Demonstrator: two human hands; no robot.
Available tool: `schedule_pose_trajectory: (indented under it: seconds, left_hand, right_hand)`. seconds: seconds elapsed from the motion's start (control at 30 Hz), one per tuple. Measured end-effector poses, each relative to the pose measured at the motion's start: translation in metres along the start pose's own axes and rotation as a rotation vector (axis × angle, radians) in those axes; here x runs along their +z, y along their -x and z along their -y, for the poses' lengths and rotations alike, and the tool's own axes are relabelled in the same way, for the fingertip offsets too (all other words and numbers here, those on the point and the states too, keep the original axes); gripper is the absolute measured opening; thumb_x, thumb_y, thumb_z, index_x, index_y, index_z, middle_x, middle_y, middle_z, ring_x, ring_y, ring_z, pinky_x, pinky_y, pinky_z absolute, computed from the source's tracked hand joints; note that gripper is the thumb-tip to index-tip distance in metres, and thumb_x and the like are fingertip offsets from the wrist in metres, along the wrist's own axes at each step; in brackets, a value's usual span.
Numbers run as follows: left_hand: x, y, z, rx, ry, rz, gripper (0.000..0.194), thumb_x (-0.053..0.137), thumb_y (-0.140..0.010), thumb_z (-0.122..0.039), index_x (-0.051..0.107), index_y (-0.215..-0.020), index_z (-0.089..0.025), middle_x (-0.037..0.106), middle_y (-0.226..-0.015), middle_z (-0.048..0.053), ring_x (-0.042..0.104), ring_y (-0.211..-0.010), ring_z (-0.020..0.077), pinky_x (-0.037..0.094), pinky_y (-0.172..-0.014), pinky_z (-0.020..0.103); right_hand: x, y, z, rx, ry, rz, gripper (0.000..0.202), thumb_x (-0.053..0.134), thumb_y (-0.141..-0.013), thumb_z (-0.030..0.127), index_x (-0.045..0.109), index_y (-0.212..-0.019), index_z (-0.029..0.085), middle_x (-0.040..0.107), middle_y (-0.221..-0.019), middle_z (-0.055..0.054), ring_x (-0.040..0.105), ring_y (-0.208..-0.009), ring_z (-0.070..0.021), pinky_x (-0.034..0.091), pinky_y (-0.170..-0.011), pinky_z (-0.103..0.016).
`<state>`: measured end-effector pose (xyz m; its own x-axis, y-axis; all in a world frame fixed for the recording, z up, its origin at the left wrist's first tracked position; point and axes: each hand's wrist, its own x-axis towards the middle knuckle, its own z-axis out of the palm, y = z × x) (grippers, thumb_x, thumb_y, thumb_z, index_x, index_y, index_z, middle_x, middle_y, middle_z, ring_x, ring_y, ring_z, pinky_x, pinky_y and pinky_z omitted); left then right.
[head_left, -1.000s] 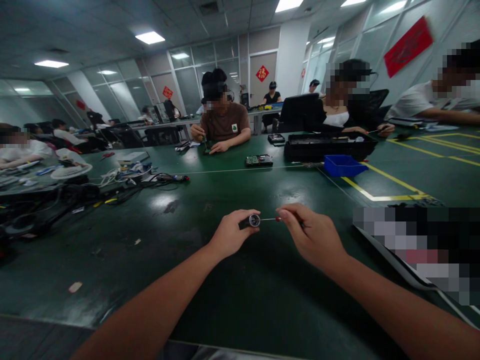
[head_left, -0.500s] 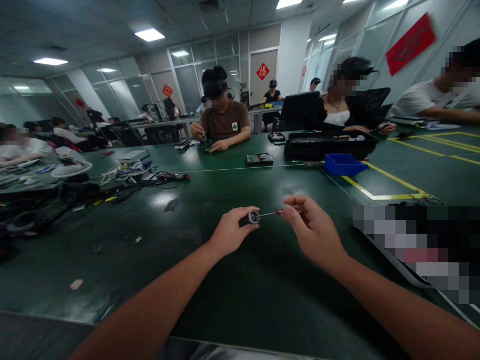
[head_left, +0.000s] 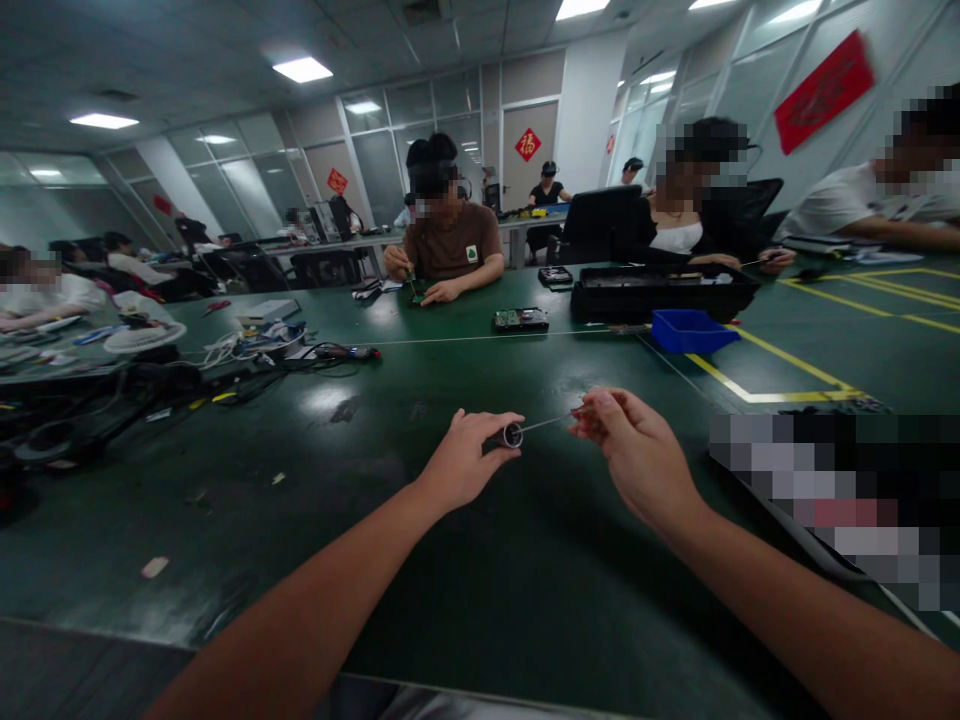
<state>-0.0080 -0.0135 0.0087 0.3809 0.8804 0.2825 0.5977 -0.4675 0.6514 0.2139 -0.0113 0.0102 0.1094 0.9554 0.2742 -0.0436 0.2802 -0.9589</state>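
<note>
My left hand (head_left: 474, 455) is closed around a small dark cylinder with a silvery ring-shaped end (head_left: 513, 435), which faces right; its exact kind I cannot make out. A screwdriver (head_left: 547, 422) with a thin metal shaft and a reddish handle is pinched in my right hand (head_left: 626, 435). The shaft slants down to the left, and its tip is at the cylinder's round end. Most of the handle is hidden behind my right fingers. Both hands are above the green tabletop (head_left: 540, 560).
A blue bin (head_left: 691, 332) and a long black tray (head_left: 664, 293) lie ahead to the right. A circuit-board device (head_left: 521, 319) is straight ahead. Tangled cables (head_left: 225, 375) spread at the left. Across the table a person in a brown shirt (head_left: 457, 240) works with a tool.
My right hand has turned and shifted slightly, and its fingers now cover more of the screwdriver's handle. The shaft is tilted more steeply. My left hand keeps hold of the cylinder, almost unmoved.
</note>
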Motion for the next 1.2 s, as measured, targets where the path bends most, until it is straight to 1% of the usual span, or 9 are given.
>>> schedule_pose_trajectory:
  seconds: [0.2,0.33,0.63,0.83,0.97,1.0,1.07,1.13,1.2]
  left_hand:
    - [0.000,0.000,0.001,0.021,-0.020,-0.018,0.040,0.067,-0.088,-0.025,0.060,-0.127,-0.032,0.065,-0.120,0.003,0.055,-0.116,0.0238,0.020,-0.117,0.058]
    - [0.000,-0.002,0.000,0.012,-0.053,-0.010,0.041,0.067,-0.088,-0.023,0.060,-0.127,-0.032,0.064,-0.121,0.005,0.055,-0.117,0.0248,0.021,-0.117,0.057]
    - [-0.001,-0.002,-0.005,-0.008,-0.093,0.032,0.040,0.064,-0.089,-0.022,0.060,-0.128,-0.032,0.064,-0.120,0.005,0.053,-0.118,0.0252,0.019,-0.118,0.060]
    - [0.002,-0.002,0.000,0.017,-0.147,0.040,0.041,0.065,-0.089,-0.022,0.060,-0.128,-0.035,0.063,-0.117,0.003,0.053,-0.118,0.0235,0.013,-0.119,0.061]
    - [0.002,-0.003,0.004,-0.007,-0.163,0.073,0.041,0.064,-0.089,-0.022,0.060,-0.128,-0.033,0.062,-0.117,0.004,0.052,-0.119,0.0250,0.014,-0.118,0.063]
    - [0.002,-0.003,0.005,-0.016,-0.162,0.079,0.040,0.064,-0.090,-0.022,0.060,-0.128,-0.032,0.062,-0.117,0.004,0.052,-0.118,0.0254,0.016,-0.118,0.062]
    - [0.002,-0.004,0.006,-0.020,-0.145,0.078,0.039,0.063,-0.090,-0.023,0.060,-0.128,-0.030,0.063,-0.116,0.005,0.054,-0.115,0.0254,0.026,-0.115,0.058]
    - [0.002,-0.004,0.007,-0.012,-0.105,0.059,0.037,0.063,-0.090,-0.024,0.060,-0.126,-0.027,0.063,-0.116,0.006,0.056,-0.110,0.0240,0.040,-0.107,0.047]
    - [0.003,-0.005,0.007,-0.013,-0.060,0.026,0.035,0.065,-0.088,-0.024,0.061,-0.122,-0.025,0.062,-0.117,0.005,0.058,-0.106,0.0221,0.047,-0.097,0.038]
  right_hand:
    - [0.000,0.008,0.012,-0.167,0.284,0.033,0.026,0.051,-0.097,0.046,0.062,-0.095,0.022,0.067,-0.083,-0.004,0.064,-0.075,-0.0190,0.052,-0.072,-0.035]
    - [-0.001,0.013,0.014,-0.251,0.385,0.081,0.025,0.048,-0.099,0.044,0.060,-0.099,0.023,0.068,-0.084,-0.004,0.065,-0.077,-0.0197,0.051,-0.070,-0.035]
    - [-0.001,0.016,0.017,-0.308,0.507,0.137,0.023,0.045,-0.100,0.042,0.059,-0.100,0.024,0.069,-0.084,-0.004,0.067,-0.077,-0.0206,0.049,-0.069,-0.034]
    - [0.000,0.016,0.025,-0.378,0.640,0.169,0.020,0.043,-0.100,0.037,0.058,-0.097,0.023,0.069,-0.082,-0.005,0.066,-0.074,-0.0211,0.046,-0.066,-0.034]
    - [0.001,0.013,0.027,-0.384,0.728,0.212,0.019,0.043,-0.098,0.034,0.058,-0.095,0.022,0.068,-0.081,-0.006,0.065,-0.072,-0.0219,0.045,-0.065,-0.034]
    - [0.001,0.012,0.026,-0.371,0.741,0.220,0.020,0.043,-0.097,0.034,0.059,-0.095,0.022,0.068,-0.081,-0.006,0.064,-0.071,-0.0218,0.045,-0.064,-0.034]
    - [0.001,0.011,0.026,-0.340,0.752,0.218,0.021,0.043,-0.097,0.034,0.059,-0.095,0.021,0.068,-0.080,-0.005,0.064,-0.068,-0.0216,0.045,-0.062,-0.034]
    - [0.002,0.010,0.025,-0.325,0.754,0.204,0.021,0.042,-0.098,0.034,0.059,-0.095,0.021,0.068,-0.080,-0.006,0.064,-0.069,-0.0215,0.045,-0.062,-0.033]
    - [0.002,0.010,0.025,-0.325,0.754,0.191,0.021,0.042,-0.098,0.033,0.058,-0.096,0.020,0.069,-0.083,-0.006,0.065,-0.072,-0.0218,0.046,-0.064,-0.033]
